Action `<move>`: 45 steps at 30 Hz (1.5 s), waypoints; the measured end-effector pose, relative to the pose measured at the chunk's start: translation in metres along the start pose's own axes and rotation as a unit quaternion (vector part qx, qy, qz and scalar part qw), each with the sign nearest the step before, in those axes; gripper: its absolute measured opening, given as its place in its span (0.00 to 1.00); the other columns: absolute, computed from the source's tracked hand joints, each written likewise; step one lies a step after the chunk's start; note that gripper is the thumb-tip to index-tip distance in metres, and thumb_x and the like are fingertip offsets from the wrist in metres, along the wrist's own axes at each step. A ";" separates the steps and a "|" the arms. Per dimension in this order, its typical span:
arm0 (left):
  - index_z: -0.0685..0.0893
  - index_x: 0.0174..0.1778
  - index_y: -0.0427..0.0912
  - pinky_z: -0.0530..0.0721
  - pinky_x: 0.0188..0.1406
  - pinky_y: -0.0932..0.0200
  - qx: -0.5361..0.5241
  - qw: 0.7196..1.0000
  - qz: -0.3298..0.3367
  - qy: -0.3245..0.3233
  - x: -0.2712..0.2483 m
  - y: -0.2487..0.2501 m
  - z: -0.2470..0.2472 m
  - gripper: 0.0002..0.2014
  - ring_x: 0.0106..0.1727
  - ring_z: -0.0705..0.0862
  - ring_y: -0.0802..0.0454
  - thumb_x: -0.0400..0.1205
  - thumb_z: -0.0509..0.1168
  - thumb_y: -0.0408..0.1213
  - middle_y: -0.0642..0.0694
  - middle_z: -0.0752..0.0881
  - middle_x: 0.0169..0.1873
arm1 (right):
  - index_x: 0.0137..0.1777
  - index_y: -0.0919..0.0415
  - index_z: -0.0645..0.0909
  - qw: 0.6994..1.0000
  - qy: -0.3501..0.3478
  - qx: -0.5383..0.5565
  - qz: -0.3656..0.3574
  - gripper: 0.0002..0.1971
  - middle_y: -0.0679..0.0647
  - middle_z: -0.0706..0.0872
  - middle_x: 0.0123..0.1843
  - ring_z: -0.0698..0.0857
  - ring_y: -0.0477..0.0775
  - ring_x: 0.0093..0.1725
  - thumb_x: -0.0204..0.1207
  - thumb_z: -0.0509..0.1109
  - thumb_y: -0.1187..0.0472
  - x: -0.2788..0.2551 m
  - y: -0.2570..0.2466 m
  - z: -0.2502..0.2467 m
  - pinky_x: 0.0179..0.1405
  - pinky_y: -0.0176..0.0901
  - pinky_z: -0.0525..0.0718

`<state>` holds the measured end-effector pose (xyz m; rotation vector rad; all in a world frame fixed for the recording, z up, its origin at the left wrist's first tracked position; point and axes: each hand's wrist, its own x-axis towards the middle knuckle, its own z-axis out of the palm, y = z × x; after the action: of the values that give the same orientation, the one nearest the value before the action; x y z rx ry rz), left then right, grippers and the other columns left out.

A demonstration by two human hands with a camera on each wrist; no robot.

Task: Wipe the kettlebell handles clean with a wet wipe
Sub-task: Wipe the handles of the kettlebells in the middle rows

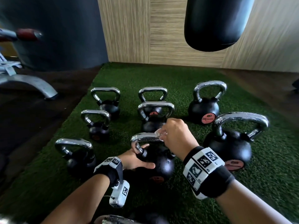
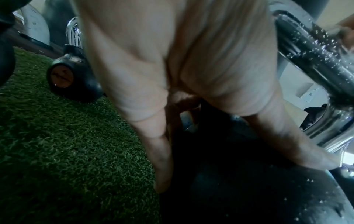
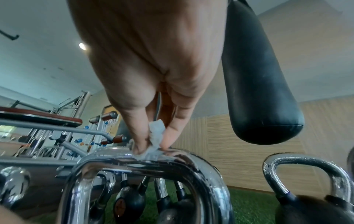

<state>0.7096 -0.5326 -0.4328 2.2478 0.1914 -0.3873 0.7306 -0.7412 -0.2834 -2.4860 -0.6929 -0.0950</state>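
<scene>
Head view has the near kettlebell (image 1: 155, 160) sitting upright on the green turf (image 1: 186, 78), centre front among its neighbours. The right hand (image 1: 176, 135) is up on the chrome handle (image 1: 145, 137), pinching a small wet wipe (image 3: 156, 141) between thumb and fingertips and pressing it onto the top bar. Right wrist view shows the wad bunched thin and soft, moulding to the curve, so it should follow the bend if kept folded under the fingertips (image 3: 138, 145). That chrome is beaded with droplets and looks slick, no place for a firm hold. The left hand (image 1: 135, 160) lies spread on the black ball by the handle's left root, fingers fairly straight, steadying and not clasping. Smart spot, I'd say: the bell looks heavy and stiff, unlikely to shift under a wipe, and its matte body should offer more friction than the wet bar. Beyond, a black punching bag (image 1: 215, 21) hangs.
</scene>
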 end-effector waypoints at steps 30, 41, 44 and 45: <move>0.62 0.88 0.61 0.60 0.75 0.68 -0.010 1.000 -0.005 -0.020 -0.008 0.005 -0.001 0.53 0.75 0.65 0.65 0.69 0.83 0.60 0.61 0.69 0.78 | 0.30 0.47 0.87 0.877 0.204 0.313 0.303 0.15 0.49 0.92 0.30 0.93 0.53 0.36 0.76 0.78 0.63 -0.034 0.085 0.049 0.39 0.45 0.92; 0.79 0.75 0.62 0.75 0.70 0.67 0.137 0.989 0.005 -0.052 -0.017 0.010 -0.020 0.40 0.71 0.80 0.61 0.65 0.85 0.55 0.66 0.81 0.70 | 0.36 0.60 0.92 0.816 0.135 0.421 0.372 0.08 0.61 0.93 0.37 0.93 0.59 0.37 0.73 0.76 0.72 -0.035 0.099 0.084 0.49 0.60 0.93; 0.87 0.55 0.54 0.81 0.48 0.67 0.176 0.984 -0.003 0.010 -0.026 0.008 -0.048 0.16 0.57 0.89 0.50 0.74 0.78 0.35 0.52 0.90 0.53 | 0.38 0.53 0.92 0.844 0.215 0.348 0.346 0.05 0.48 0.92 0.32 0.89 0.40 0.28 0.71 0.80 0.64 -0.034 0.098 0.065 0.27 0.35 0.87; 0.87 0.50 0.56 0.80 0.40 0.68 0.160 0.985 0.004 0.062 -0.033 0.012 -0.060 0.12 0.50 0.90 0.53 0.78 0.75 0.33 0.55 0.92 0.45 | 0.40 0.52 0.93 0.857 0.236 0.325 0.323 0.02 0.46 0.92 0.32 0.88 0.37 0.27 0.71 0.81 0.59 -0.033 0.094 0.055 0.23 0.31 0.82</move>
<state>0.6946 -0.4950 -0.3768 2.5906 0.1957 -0.2903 0.7444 -0.7944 -0.3825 -1.7962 0.3027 -0.1751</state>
